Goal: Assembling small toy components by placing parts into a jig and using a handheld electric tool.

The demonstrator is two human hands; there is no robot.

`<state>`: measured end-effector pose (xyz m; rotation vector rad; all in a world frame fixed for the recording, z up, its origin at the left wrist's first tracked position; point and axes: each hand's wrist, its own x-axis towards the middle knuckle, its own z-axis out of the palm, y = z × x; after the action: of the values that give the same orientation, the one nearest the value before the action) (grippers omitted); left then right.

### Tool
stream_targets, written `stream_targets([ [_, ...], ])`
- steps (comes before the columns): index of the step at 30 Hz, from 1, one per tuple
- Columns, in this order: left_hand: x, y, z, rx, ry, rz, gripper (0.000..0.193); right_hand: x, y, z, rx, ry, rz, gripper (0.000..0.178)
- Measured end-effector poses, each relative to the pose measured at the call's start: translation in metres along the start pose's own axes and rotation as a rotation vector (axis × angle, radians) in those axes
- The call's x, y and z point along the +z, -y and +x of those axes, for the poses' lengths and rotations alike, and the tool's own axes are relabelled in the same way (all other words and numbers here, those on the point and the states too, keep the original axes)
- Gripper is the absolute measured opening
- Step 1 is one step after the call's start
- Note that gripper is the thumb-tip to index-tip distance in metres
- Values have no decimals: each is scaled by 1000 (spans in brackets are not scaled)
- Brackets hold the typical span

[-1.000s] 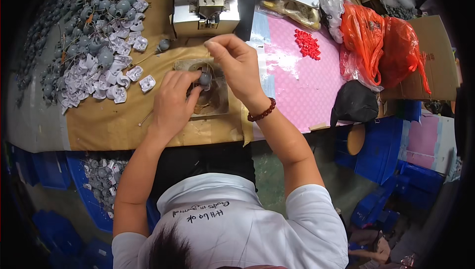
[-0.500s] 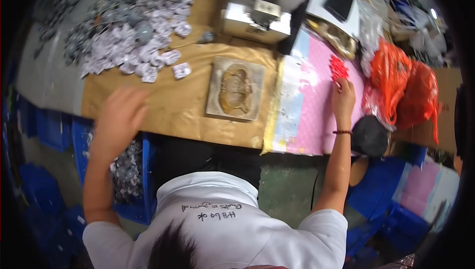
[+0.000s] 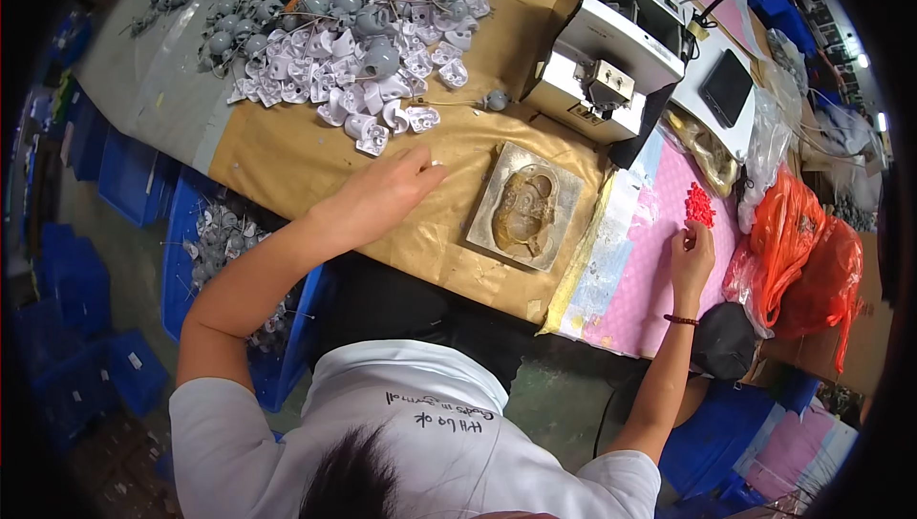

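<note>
My left hand (image 3: pixel 390 190) is over the brown table cover, fingers curled together, with a speck of white at the fingertips too small to name. Just beyond it lies a heap of white plastic parts (image 3: pixel 330 75), mixed with grey ball-shaped parts (image 3: pixel 380 59) on wires. My right hand (image 3: pixel 693 259) is closed in a pinch at the near edge of a small pile of red pieces (image 3: pixel 699 204) on the pink sheet; whatever its fingertips hold is hidden. Between my hands sits a square metal block (image 3: pixel 482 218) with a rounded, brownish hollow.
A white machine (image 3: pixel 583 104) stands behind the block. To its right are a black phone (image 3: pixel 727 87) and red plastic bags (image 3: pixel 788 223). A blue crate (image 3: pixel 177 275) of grey parts stands below the table's front edge. A black round object (image 3: pixel 723 342) is beside my right forearm.
My left hand has swung right and its fingers have curled. My right hand has drawn slightly back from the red pile. The whole view has turned and shifted.
</note>
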<state>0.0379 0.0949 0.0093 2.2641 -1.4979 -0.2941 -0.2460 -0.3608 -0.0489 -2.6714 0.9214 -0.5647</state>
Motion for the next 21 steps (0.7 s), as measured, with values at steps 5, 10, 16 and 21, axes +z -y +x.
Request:
stream_targets([
  [5,-4,-3,13,101,-143,-40,27,-3,38,-6,65,77,571,13],
  [10,8,-55,58,95,-89,-314,27,-1,159,-14,-264,229,733,14],
  [16,36,-59,76,60,-114,-221,34,22,234,-13,-684,172,603,23],
  [21,25,-38,73,129,-255,-332,42,39,240,-11,-885,131,366,25],
])
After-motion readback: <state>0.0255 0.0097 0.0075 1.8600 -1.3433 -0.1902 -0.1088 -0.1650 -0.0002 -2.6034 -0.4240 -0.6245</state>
